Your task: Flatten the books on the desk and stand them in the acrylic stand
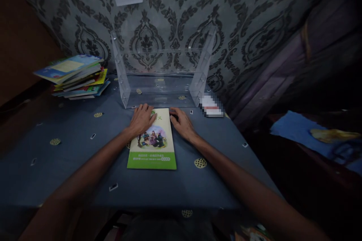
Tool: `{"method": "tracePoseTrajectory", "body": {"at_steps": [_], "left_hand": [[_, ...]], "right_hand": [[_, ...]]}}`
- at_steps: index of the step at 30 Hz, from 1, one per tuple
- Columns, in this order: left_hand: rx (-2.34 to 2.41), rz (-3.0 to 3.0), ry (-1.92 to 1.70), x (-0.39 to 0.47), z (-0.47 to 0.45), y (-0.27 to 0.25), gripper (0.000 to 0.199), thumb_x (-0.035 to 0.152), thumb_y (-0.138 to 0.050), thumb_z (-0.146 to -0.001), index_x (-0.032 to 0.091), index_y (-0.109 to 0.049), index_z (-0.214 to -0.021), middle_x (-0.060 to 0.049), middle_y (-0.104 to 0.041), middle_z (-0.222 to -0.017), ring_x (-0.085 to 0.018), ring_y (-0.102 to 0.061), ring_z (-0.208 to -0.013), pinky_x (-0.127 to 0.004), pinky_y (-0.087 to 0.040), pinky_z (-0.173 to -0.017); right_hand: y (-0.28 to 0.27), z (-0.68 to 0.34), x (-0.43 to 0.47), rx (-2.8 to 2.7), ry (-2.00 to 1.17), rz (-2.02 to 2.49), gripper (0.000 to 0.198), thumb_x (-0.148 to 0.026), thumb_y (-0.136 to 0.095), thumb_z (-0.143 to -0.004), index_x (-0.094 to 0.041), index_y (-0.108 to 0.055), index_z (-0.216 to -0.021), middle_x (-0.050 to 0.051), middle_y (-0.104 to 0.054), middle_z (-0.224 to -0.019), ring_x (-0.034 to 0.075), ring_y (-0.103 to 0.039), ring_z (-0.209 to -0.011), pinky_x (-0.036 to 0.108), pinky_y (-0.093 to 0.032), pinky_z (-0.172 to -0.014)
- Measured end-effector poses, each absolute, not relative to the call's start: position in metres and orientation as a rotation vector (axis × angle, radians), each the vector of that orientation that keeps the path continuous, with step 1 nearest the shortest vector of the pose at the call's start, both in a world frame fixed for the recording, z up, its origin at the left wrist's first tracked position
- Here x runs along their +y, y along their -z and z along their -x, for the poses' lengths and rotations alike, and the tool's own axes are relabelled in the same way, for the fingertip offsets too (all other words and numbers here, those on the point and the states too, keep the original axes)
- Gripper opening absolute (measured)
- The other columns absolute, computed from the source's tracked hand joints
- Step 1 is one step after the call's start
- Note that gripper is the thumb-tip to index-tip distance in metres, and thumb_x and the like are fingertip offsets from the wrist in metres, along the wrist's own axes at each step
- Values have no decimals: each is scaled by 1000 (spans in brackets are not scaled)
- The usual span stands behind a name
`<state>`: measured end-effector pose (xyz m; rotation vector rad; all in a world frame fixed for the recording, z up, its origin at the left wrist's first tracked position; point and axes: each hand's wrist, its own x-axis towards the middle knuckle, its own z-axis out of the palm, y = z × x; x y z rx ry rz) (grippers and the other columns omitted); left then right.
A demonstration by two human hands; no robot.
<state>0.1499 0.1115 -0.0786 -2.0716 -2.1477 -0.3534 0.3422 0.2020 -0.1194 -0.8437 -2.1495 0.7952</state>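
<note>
Left hand [143, 119] first: it's open and laid over the upper left of the book [154, 139], thumb reaching across the cover, not really gripping anything as far as I can see. A messy stack of books [82, 79] sits well off to its left, near the wall. The book itself is lying flat and closed on the blue tablecloth [82, 173], right in front of the clear rack [122, 83]. Right hand [182, 123] is at the book's upper right edge, fingers loosely bent and open; can't tell if the fingertips actually touch. Honest tip for handling it like this: I'd keep the pressure light and even on both sides, otherwise it'll probably swivel on the cloth. I'd also use flat fingers rather than a pinch, since a soft-looking cover like that could crease at the corners. As for looks, it's cream on top, with green title writing partly hidden by the left hand, then a painted group of figures in the middle and a bright green band with pale lettering along the near edge. Past the right hand there's a whitish pixelated item [211, 107], no idea what.
</note>
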Motion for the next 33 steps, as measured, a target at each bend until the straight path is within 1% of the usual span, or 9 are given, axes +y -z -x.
{"method": "tracePoseTrajectory", "body": {"at_steps": [5,11,13,15,17,20,26,31,33], "left_hand": [[-2126,2059,585,115,-142,84,28,38,-46,-101,17,-60,-112,-11,-57,-104,-28,-53,-102,-43,-45,-93],[-2118,2111,749,114,-137,83,29,38,-43,-101,16,-59,-113,-10,-55,-100,-27,-53,-101,-43,-45,-96],[-2122,2113,766,114,-137,82,30,38,-42,-102,17,-59,-113,-9,-55,-100,-27,-53,-100,-44,-45,-97],[-2127,2108,776,114,-136,82,30,39,-41,-102,17,-59,-113,-9,-55,-99,-27,-54,-100,-44,-46,-97],[-2132,2111,799,115,-135,82,30,39,-41,-101,18,-59,-113,-9,-55,-100,-27,-54,-101,-43,-46,-97],[-2167,2111,852,115,-134,82,29,39,-42,-101,20,-60,-114,-9,-58,-103,-27,-55,-106,-44,-45,-99],[-2234,2046,877,112,-132,85,31,37,-41,-100,21,-63,-114,-10,-64,-107,-29,-57,-111,-48,-44,-102],[-2284,2036,923,113,-133,78,35,40,-39,-100,20,-64,-111,-12,-67,-110,-29,-59,-112,-46,-44,-101],[-2306,2065,934,115,-133,70,36,42,-37,-100,20,-65,-102,-10,-69,-102,-27,-62,-104,-42,-46,-95]], "right_hand": [[116,-340,200,-2124,-869,852,44,-33,-52,-92,-18,-54,-134,15,-72,-123,29,-64,-115,51,-48,-102],[109,-334,199,-1883,-1305,807,55,-34,-56,-90,-19,-44,-142,9,-74,-108,21,-71,-96,36,-56,-86],[103,-334,198,-1926,-1174,873,45,-33,-59,-88,-18,-55,-130,11,-73,-109,21,-70,-97,36,-55,-86],[95,-337,197,-2079,-984,971,28,-38,-59,-90,-16,-67,-106,11,-74,-98,23,-68,-90,36,-54,-82],[86,-340,195,-2237,-918,1027,32,-44,-56,-93,-17,-68,-81,9,-71,-80,22,-67,-79,33,-51,-75],[77,-344,192,-2266,-1100,1008,35,-45,-59,-92,-18,-66,-70,4,-67,-66,19,-64,-65,27,-45,-60],[81,-339,190,-1873,-1582,1086,27,-37,-77,-79,-20,-58,-70,-4,-56,-47,12,-52,-43,22,-37,-42],[83,-330,179,-1695,-1723,953,31,-35,-78,-77,-21,-56,-94,-5,-66,-64,11,-57,-50,19,-42,-44],[82,-328,175,-1614,-1818,834,38,-33,-79,-75,-20,-58,-104,-3,-70,-72,12,-62,-55,20,-45,-48]]}}
